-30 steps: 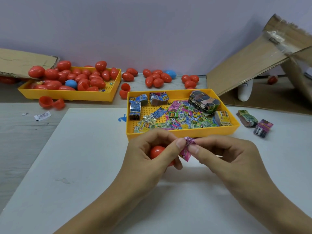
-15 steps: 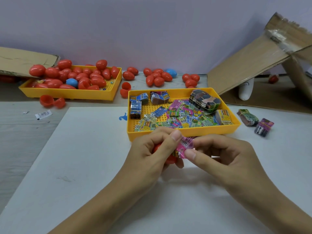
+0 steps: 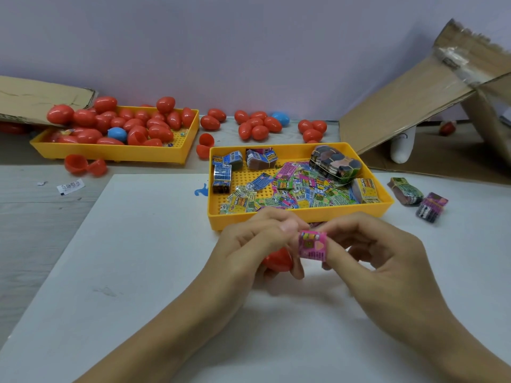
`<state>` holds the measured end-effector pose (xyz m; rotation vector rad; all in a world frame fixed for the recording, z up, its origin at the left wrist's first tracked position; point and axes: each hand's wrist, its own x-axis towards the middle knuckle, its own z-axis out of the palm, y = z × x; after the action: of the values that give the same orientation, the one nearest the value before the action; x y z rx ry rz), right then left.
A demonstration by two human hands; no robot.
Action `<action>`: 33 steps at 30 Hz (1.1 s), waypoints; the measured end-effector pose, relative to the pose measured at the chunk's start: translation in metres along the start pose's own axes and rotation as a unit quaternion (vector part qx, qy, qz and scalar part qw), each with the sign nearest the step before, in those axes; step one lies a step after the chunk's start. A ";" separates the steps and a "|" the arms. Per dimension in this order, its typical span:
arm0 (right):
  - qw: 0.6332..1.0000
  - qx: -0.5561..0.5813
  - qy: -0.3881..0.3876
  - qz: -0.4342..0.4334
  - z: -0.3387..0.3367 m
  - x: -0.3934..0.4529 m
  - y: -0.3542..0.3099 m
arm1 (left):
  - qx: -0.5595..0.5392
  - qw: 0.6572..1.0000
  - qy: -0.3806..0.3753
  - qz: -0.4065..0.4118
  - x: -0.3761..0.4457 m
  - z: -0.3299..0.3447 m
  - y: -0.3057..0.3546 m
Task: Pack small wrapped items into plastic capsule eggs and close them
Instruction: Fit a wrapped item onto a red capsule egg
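A small pink wrapped item (image 3: pixel 312 245) is pinched between the fingertips of both hands, just in front of the near yellow tray (image 3: pixel 290 217). My left hand (image 3: pixel 249 252) also cups a red capsule egg (image 3: pixel 278 260) in its palm, mostly hidden by the fingers. My right hand (image 3: pixel 378 261) pinches the item's right side. The near tray holds many small colourful wrapped items (image 3: pixel 293 189) and some banded stacks.
A second yellow tray (image 3: pixel 116 153) at the back left is heaped with red eggs and a blue one. Loose eggs (image 3: pixel 257 125) lie along the wall; open red halves (image 3: pixel 83 165) sit left. Two wrapped bundles (image 3: pixel 417 197) lie right. Cardboard (image 3: pixel 414 106) leans at the back right.
The pink item has been turned so its printed face shows toward me, and both hands have shifted slightly lower on the white sheet.
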<state>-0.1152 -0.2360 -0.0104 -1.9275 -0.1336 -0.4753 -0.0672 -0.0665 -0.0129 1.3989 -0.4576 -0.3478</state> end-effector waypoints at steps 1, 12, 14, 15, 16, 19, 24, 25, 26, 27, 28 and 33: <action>1.000 0.010 0.004 0.013 0.000 0.000 0.000 | 0.007 1.000 -0.006 0.014 0.000 -0.001 0.000; 0.999 0.020 0.005 -0.029 0.004 -0.004 -0.001 | 0.042 0.997 0.006 0.067 -0.003 0.001 -0.003; 0.999 0.016 0.009 -0.031 0.005 -0.003 0.001 | -0.035 0.998 0.009 0.052 -0.003 0.001 -0.005; 0.999 0.013 0.010 -0.033 0.005 -0.003 0.002 | -0.083 0.996 0.011 0.039 -0.002 0.001 -0.005; 0.999 0.014 0.011 -0.034 0.005 -0.003 0.002 | -0.116 0.993 0.015 0.031 -0.002 0.001 -0.007; 0.999 0.017 0.010 -0.036 0.003 -0.003 0.001 | -0.112 0.992 0.031 0.040 -0.002 0.004 -0.010; 0.999 0.005 0.018 -0.049 0.001 -0.002 0.002 | -0.026 0.995 0.055 0.083 -0.002 0.005 -0.013; 0.998 0.003 0.021 -0.053 0.001 -0.001 0.002 | -0.013 0.993 0.065 0.097 -0.001 0.005 -0.013; 0.998 0.001 0.024 -0.057 0.001 -0.001 0.002 | 0.001 0.991 0.072 0.113 -0.001 0.005 -0.013; 0.998 -0.003 0.026 -0.060 0.001 -0.001 0.002 | 0.013 0.989 0.075 0.126 -0.001 0.005 -0.012; 0.998 -0.009 0.027 -0.063 0.000 -0.001 0.002 | 0.024 0.988 0.075 0.135 -0.001 0.005 -0.012; 0.995 -0.058 0.031 -0.069 -0.004 0.001 0.003 | 0.028 0.984 0.097 0.149 -0.002 0.005 -0.007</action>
<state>-0.1142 -0.2410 -0.0117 -2.0229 -0.2026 -0.6473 -0.0716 -0.0707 -0.0198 1.3791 -0.5102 0.0460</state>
